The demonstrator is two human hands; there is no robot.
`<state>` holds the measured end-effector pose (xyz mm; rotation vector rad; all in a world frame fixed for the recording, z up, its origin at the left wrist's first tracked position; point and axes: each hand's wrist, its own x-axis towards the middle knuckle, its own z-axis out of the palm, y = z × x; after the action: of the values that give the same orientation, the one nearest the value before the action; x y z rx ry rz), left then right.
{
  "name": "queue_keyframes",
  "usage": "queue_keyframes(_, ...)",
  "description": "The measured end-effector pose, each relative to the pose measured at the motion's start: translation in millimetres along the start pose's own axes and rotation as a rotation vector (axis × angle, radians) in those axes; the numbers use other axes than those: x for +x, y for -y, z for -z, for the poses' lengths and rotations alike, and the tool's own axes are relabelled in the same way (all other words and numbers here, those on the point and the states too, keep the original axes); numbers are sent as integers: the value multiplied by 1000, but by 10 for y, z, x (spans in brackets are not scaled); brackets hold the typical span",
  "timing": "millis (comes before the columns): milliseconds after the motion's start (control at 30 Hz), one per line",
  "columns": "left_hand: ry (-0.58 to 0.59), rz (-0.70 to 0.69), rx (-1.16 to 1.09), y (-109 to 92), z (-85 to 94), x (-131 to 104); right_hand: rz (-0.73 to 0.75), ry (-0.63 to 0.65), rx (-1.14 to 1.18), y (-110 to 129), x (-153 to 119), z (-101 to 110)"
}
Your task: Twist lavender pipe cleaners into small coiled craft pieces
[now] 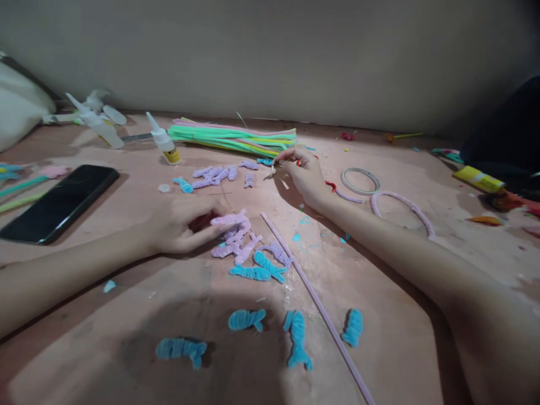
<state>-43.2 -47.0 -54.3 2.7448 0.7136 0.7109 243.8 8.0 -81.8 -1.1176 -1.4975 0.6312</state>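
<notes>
My left hand [189,224] reaches in from the left, its thumb and fingertips closed on a lilac pipe-cleaner fish [234,224] in a small heap of similar pieces. Farther back, my right hand [301,173] pinches a thin pale tip, apparently the blades of the scissors [331,185]; their red handles show around the hand, which hides the middle. Blue pipe-cleaner fish [250,273] lie against the near side of the lilac heap. Several more lie closer to me, among them a blue fish with a forked tail [298,340]. A long lilac pipe cleaner [320,312] stretches diagonally toward me.
A bundle of green, yellow and pink pipe cleaners [228,138] lies by the wall. Left are a glue bottle [166,147], another bottle [103,128] and a black phone [61,202]. A tape-like ring [360,180], a lilac hoop [405,203] and a yellow tube [478,179] lie right.
</notes>
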Motion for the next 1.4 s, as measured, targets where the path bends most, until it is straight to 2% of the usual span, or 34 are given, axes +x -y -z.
queue_keyframes(100,74,-215,0,34,58,-4,39,4,-22,1,-16,-2)
queue_keyframes(167,197,-308,14,84,93,4,71,8,-62,6,-27,-7)
queue_keyframes(233,312,-337,14,136,116,-8,90,15,-99,16,-35,-11)
queue_keyframes(300,342,-292,6,164,116,-43,76,19,-97,28,-36,-11)
queue_keyframes(367,288,-247,-1,159,91,-82,31,6,-40,36,-33,-7)
queue_keyframes(467,126,-140,-11,132,38,-93,-31,-42,70,50,-44,4)
queue_keyframes(600,-140,257,-30,209,16,35,-28,-60,86,145,-67,55)
queue_keyframes(633,-176,325,-25,250,21,84,-21,-65,90,197,-54,85)
queue_keyframes(700,-217,373,0,335,26,187,-6,-109,132,341,19,182)
queue_keyframes(867,-202,354,106,447,-60,471,32,-260,256,778,373,642)
queue_keyframes(900,-193,338,138,455,-94,541,36,-340,284,836,442,750)
queue_keyframes(967,-184,288,203,473,-170,696,25,-371,313,897,562,950)
queue_keyframes(1033,-176,215,241,496,-250,856,-36,-435,362,893,661,1113)
queue_keyframes(1100,-176,128,259,520,-326,997,-172,-514,436,856,742,1226)
queue_keyframes(1200,-160,-5,290,542,-412,1129,-312,-618,475,818,800,1281)
queue_keyframes(1267,-129,-46,298,550,-443,1162,-311,-565,460,829,766,1238)
queue_keyframes(1300,-116,-46,293,556,-451,1167,-310,-486,456,840,726,1197)
queue_keyframes(1367,-108,-22,265,572,-458,1167,-315,-222,426,852,612,1092)
queue_keyframes(1400,-109,-13,249,582,-459,1165,-334,-20,353,843,549,1034)
